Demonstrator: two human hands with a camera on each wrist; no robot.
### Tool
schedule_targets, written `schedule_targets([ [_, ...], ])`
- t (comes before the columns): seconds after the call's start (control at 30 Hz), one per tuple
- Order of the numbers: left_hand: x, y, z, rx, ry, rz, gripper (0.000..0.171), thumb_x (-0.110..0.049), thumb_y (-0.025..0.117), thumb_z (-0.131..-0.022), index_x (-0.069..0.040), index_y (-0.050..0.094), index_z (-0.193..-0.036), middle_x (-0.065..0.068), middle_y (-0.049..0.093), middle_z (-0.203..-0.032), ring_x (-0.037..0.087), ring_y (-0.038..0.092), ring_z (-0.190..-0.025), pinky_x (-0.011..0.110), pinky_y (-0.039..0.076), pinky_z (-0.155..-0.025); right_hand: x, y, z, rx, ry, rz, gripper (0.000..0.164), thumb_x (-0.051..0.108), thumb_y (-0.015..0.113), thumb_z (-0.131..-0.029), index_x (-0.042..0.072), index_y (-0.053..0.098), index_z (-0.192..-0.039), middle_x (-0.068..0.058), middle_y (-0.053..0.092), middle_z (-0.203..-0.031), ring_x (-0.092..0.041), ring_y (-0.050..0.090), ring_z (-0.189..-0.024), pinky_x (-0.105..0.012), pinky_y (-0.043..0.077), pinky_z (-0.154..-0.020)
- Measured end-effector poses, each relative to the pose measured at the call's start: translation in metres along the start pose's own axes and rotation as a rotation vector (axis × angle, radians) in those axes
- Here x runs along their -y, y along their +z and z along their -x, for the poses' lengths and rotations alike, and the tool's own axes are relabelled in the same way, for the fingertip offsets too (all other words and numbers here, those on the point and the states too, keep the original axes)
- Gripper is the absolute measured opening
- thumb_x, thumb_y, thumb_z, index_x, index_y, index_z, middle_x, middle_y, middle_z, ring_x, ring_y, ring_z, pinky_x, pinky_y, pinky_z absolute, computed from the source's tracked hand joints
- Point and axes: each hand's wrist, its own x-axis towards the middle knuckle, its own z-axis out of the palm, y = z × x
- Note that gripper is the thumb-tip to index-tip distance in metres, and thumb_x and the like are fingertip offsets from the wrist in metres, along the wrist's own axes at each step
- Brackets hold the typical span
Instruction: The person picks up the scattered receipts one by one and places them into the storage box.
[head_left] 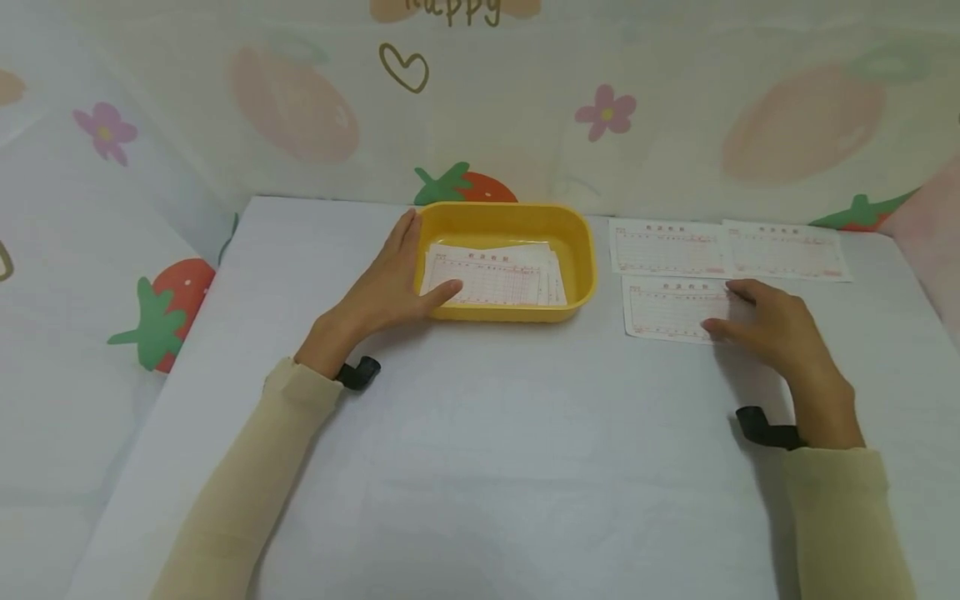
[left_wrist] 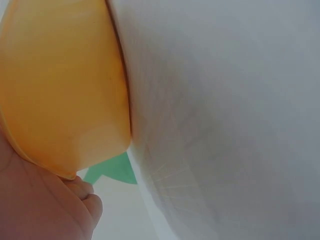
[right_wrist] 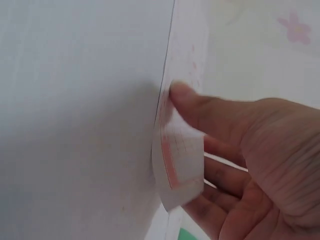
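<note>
A yellow plastic basin (head_left: 510,314) stands at the back middle of the table, with several red-printed receipt slips (head_left: 487,279) lying inside. My left hand (head_left: 382,279) holds its left side, thumb over the rim above the slips and fingers along the outer wall; the left wrist view shows the palm against the basin's edge. Over to the right, my right hand (head_left: 776,325) holds the right end of another receipt slip (head_left: 663,310) between thumb and fingers. That slip's end curls up off the table in the right wrist view, thumb (right_wrist: 182,92) on its printed face.
Two more receipt slips, a left one (head_left: 667,250) and a right one (head_left: 787,252), lie side by side along the back edge, just beyond the held slip. A white cloth covers the table (head_left: 510,450). Behind it hangs a printed curtain (head_left: 480,108).
</note>
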Motion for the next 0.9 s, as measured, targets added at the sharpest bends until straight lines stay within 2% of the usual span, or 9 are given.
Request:
schedule_targets([
  [0.23,0.0,0.001,-0.001,0.005,0.0,-0.004,0.12,-0.074,0.055,-0.095,-0.008,-0.013,-0.169,0.007,-0.015,-0.18,0.03,0.001,-0.169,0.052,0.016,-0.136,0.006,0.003,0.003,-0.083,0.007,-0.032,0.059,0.015,0.072,-0.096,-0.012,0.054,-0.146,-0.041,0.051,-0.149,-0.058,0.044,-0.138,-0.073,0.035,-0.114],
  [0.43,0.0,0.0,0.0,0.0,-0.001,-0.001,0.119,-0.072,0.056,-0.096,-0.009,-0.013,-0.169,0.007,-0.015,-0.18,0.03,0.002,-0.169,0.052,0.018,-0.136,0.003,0.001,0.003,-0.105,0.005,-0.074,0.046,0.016,0.063,-0.101,-0.01,0.061,-0.14,-0.038,0.059,-0.141,-0.053,0.051,-0.131,-0.07,0.042,-0.105],
  [0.57,-0.001,-0.001,0.0,-0.002,0.0,0.001,0.119,-0.072,0.056,-0.095,-0.009,-0.013,-0.169,0.008,-0.015,-0.18,0.03,0.002,-0.169,0.052,0.018,-0.136,0.001,-0.002,0.002,-0.117,-0.022,-0.065,0.043,0.02,0.063,-0.104,-0.009,0.064,-0.136,-0.036,0.065,-0.131,-0.048,0.058,-0.115,-0.055,0.049,-0.087],
  [0.7,0.0,-0.001,0.0,-0.001,0.0,0.004,0.119,-0.072,0.056,-0.095,-0.008,-0.012,-0.169,0.008,-0.014,-0.18,0.03,0.002,-0.169,0.053,0.018,-0.136,0.0,-0.004,0.002,-0.119,-0.011,-0.057,0.045,0.025,0.063,-0.105,-0.008,0.065,-0.135,-0.034,0.067,-0.126,-0.043,0.058,-0.103,-0.037,0.045,-0.072],
  [0.9,0.0,0.0,0.0,-0.005,0.008,0.008,0.119,-0.071,0.058,-0.095,-0.006,-0.009,-0.17,0.011,-0.012,-0.18,0.031,0.003,-0.169,0.051,0.018,-0.136,0.001,-0.007,0.002,-0.102,0.032,-0.061,0.051,0.034,0.059,-0.107,-0.006,0.064,-0.137,-0.031,0.066,-0.123,-0.037,0.056,-0.098,-0.03,0.043,-0.064],
])
